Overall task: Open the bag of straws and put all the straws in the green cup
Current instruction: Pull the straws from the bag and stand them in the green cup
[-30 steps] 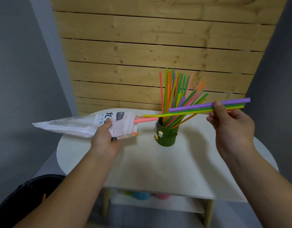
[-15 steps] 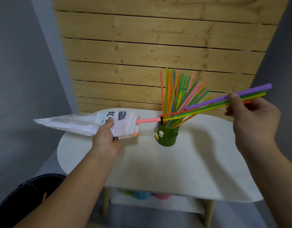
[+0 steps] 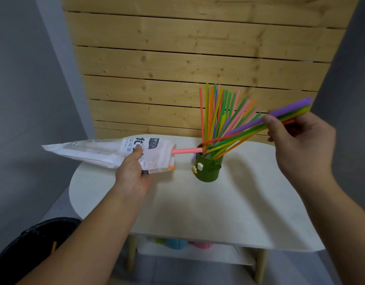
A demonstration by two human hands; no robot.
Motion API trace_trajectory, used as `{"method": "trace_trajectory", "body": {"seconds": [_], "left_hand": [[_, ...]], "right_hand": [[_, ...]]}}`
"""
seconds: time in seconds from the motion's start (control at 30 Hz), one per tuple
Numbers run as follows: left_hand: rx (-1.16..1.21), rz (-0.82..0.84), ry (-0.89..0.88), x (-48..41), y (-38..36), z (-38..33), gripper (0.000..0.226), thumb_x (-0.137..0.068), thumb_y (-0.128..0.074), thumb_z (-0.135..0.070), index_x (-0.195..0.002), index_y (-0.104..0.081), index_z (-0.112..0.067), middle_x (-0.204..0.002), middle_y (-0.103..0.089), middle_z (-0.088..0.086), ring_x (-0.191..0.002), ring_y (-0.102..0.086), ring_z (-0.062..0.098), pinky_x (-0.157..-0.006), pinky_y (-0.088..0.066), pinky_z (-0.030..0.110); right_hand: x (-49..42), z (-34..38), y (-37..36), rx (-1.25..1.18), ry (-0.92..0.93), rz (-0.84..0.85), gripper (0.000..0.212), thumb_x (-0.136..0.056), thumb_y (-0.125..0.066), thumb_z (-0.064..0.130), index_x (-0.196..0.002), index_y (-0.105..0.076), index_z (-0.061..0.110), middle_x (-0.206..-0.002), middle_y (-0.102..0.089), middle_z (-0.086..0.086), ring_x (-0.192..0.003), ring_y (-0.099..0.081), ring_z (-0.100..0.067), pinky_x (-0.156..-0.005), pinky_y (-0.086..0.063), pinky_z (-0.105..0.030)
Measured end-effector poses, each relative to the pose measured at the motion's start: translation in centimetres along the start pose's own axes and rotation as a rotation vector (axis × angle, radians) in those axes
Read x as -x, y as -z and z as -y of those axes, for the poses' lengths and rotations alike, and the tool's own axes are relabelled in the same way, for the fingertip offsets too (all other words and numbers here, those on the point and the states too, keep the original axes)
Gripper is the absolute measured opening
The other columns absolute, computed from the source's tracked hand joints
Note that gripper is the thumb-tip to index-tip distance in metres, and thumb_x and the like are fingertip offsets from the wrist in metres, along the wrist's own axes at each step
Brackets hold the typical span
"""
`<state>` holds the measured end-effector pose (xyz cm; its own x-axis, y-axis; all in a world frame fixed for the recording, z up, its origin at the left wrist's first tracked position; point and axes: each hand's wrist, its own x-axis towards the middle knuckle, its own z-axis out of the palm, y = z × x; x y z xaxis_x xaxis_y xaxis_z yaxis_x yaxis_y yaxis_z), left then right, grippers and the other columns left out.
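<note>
Head view, the only view supplied.

Right hand (image 3: 300,140): thumb and fingers are closed in a pinch on a held bundle (image 3: 249,130) of several straws (purple, green, yellow, orange-red). The pinch sits near the bundle's upper end. From there the bundle slopes down and away to the mouth of the green cup (image 3: 208,168). Whether its lower tips are inside the rim cannot be told, as the bundle is blurred.

Left hand (image 3: 134,171): fingers are curled under the bag (image 3: 91,150) and the thumb lies on top. It holds the bag clear of the table (image 3: 218,212), mouth towards the cup. Beyond the grip a pink straw (image 3: 186,150) projects from the mouth, its tip just beside the cup rim. An orange tip (image 3: 172,167) shows at the mouth's lower corner.

Cup contents: many standing straws (image 3: 216,112) fan upward and lean towards the right hand.

Assessment: the step in hand is seating the held bundle. Recommend raising the pinched end so the bundle stands steeper. Confirm every lower tip is below the rim, then let go. A shallow release risks straws sliding out, or levering the loaded cup over. The bag mouth should stay level so the remaining straws do not drop.

Markings: the bag panel carries large Chinese characters, partly under the thumb. The Latin word "Straw" is legible. A small dark label is too small to read.
</note>
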<state>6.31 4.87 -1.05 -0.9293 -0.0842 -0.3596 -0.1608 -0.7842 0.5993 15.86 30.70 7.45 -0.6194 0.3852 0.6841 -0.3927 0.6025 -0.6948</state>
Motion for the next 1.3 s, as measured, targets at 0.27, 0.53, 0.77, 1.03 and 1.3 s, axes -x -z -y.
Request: {"method": "trace_trajectory", "body": {"seconds": [0.27, 0.53, 0.77, 1.03, 1.3], "left_hand": [[-0.042, 0.016, -0.003, 0.2, 0.0, 0.1, 0.039, -0.106, -0.052, -0.02, -0.142, -0.053, -0.005, -0.133, -0.068, 0.012, -0.104, -0.072, 0.023, -0.053, -0.062, 0.031], [-0.042, 0.017, 0.014, -0.1, 0.2, 0.1, 0.041, -0.106, -0.053, -0.022, -0.143, -0.052, -0.005, -0.134, -0.068, 0.013, -0.117, -0.069, 0.026, -0.06, -0.064, 0.032], [-0.042, 0.038, 0.013, -0.1, 0.1, 0.3, 0.04, -0.106, -0.053, -0.021, -0.143, -0.052, -0.005, -0.133, -0.069, 0.013, -0.116, -0.07, 0.027, -0.066, -0.065, 0.035], [-0.033, 0.032, 0.011, 0.1, 0.1, 0.2, 0.039, -0.105, -0.055, -0.019, -0.142, -0.053, -0.005, -0.132, -0.069, 0.014, -0.112, -0.071, 0.028, -0.053, -0.062, 0.035], [-0.013, 0.036, 0.003, 0.7, -0.2, 0.2, 0.039, -0.106, -0.054, -0.017, -0.142, -0.052, -0.005, -0.13, -0.069, 0.014, -0.091, -0.073, 0.023, -0.05, -0.06, 0.032]], "right_hand": [[0.7, 0.3, -0.1, 0.021, 0.21, 0.142, 0.014, -0.087, -0.074, 0.014, -0.097, -0.069, 0.022, -0.091, -0.068, -0.011, -0.076, -0.064, -0.027, -0.068, -0.057, -0.039], [0.7, -0.2, -0.8, -0.012, 0.163, 0.221, 0.018, -0.086, -0.074, 0.012, -0.095, -0.07, 0.026, -0.088, -0.065, 0.006, -0.076, -0.063, -0.016, -0.068, -0.055, -0.029], [0.5, -1.1, -2.1, -0.074, 0.005, 0.261, 0.024, -0.084, -0.075, 0.013, -0.085, -0.067, 0.035, -0.089, -0.071, -0.009, -0.074, -0.064, -0.019, -0.07, -0.055, -0.032], [0.5, -1.3, -2.6, -0.064, 0.024, 0.274, 0.027, -0.085, -0.075, 0.015, -0.088, -0.067, 0.04, -0.094, -0.071, 0.007, -0.084, -0.067, -0.01, -0.075, -0.057, -0.02], [0.5, -1.7, -3.3, 0.008, -0.113, 0.232, 0.007, -0.084, -0.077, 0.021, -0.087, -0.074, 0.026, -0.084, -0.076, 0.005, -0.08, -0.071, -0.02, -0.076, -0.06, -0.039]]}}
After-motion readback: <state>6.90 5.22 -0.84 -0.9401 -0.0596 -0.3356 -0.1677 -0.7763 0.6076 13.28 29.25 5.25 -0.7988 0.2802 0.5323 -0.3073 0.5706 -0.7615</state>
